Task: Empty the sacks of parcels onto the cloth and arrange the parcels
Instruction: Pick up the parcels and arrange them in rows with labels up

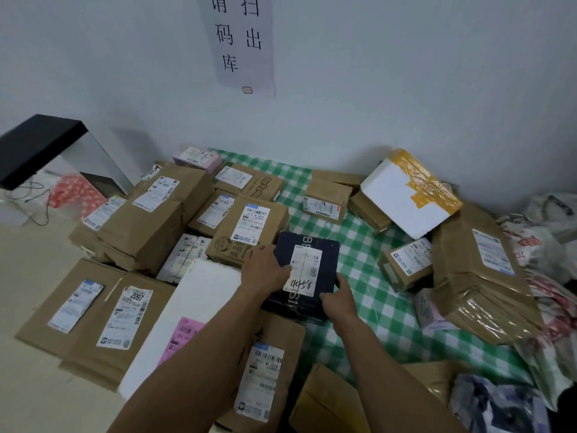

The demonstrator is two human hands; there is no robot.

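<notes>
Both hands are gripping the dark navy box [326, 254]. The left hand [265, 271] is clamping its left edge, thumb lying on the white label. The right hand [338, 300] is curling round the near right corner. The box is rectangular and matte, showing pale lettering and a label handwritten "4458". It is sitting mid-scene over the green-white checked cloth [362, 254], its near end overlapping a brown carton [281, 332]; cannot tell if it is lifted or resting. Brown cardboard parcels [146, 220], taped and labelled, are lying packed together on the left. A flat white foam slab [203, 292] is lying just beside the box. On the right, a white foam box [402, 195] with yellow tape is tilting on small cartons. Crumpled printed sacks [537, 242] are bunching at the cloth's right edge.
</notes>
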